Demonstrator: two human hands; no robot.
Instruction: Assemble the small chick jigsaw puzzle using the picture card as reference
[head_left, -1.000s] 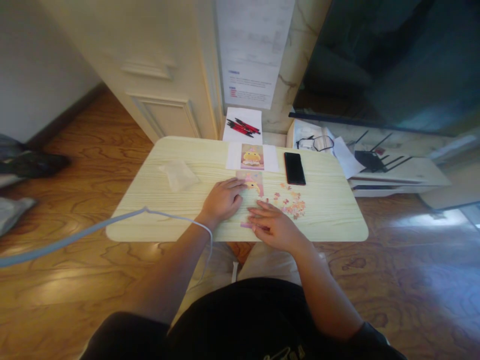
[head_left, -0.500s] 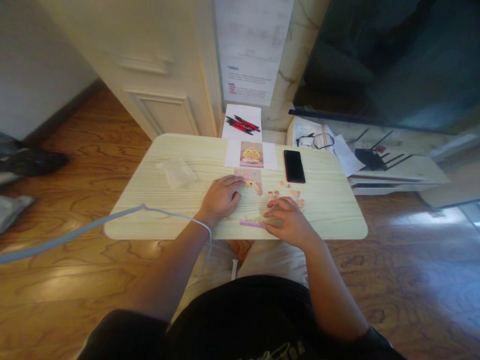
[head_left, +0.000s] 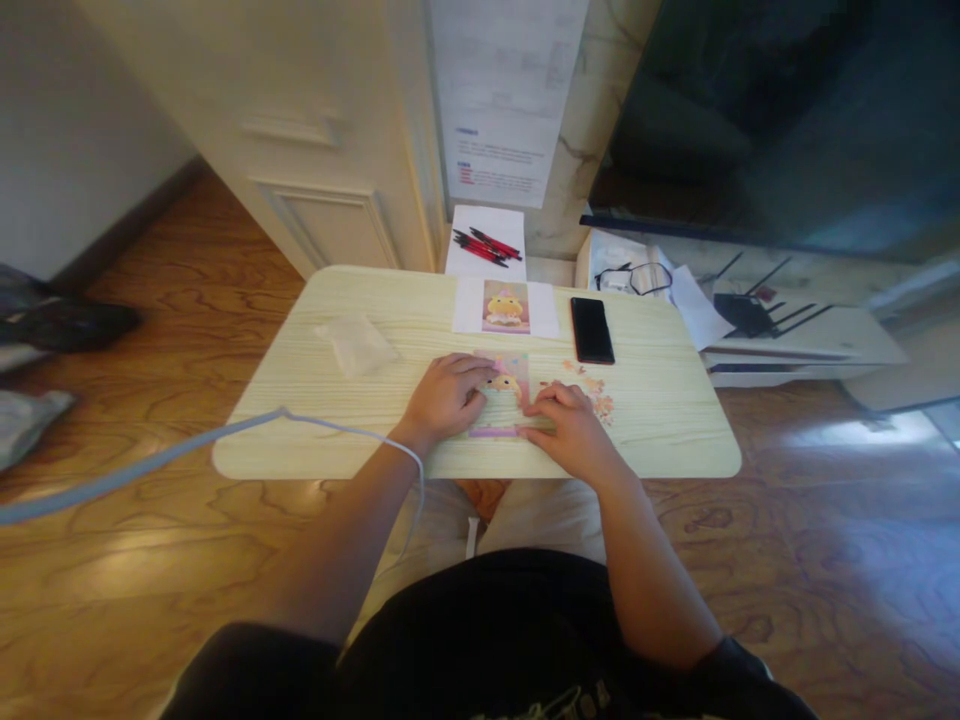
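A partly assembled jigsaw puzzle [head_left: 513, 368] with a yellow cartoon figure lies flat on the table. My left hand [head_left: 442, 398] rests on its upper left part, fingers stretched out over the pieces. Below it, a purple bottom strip of joined pieces [head_left: 491, 432] lies near the table's front edge. My right hand [head_left: 568, 425] is at the puzzle's lower right, fingertips touching its right side and thumb at the strip's right end. Its thumb and fingers are apart. Loose puzzle pieces [head_left: 600, 400] are scattered just beyond my right hand.
A printed picture [head_left: 506, 307] of the same yellow figure lies on white paper behind the puzzle. A black phone [head_left: 592, 331] is to its right, a translucent plastic bag [head_left: 358, 345] to the left. Several red pens [head_left: 486, 246] lie beyond the table [head_left: 300, 440]. A grey cable [head_left: 187, 452] crosses my left forearm.
The upper puzzle section has shifted slightly toward me, and the purple strip has moved left and a little up, closer under it. My right hand has moved left with the strip.
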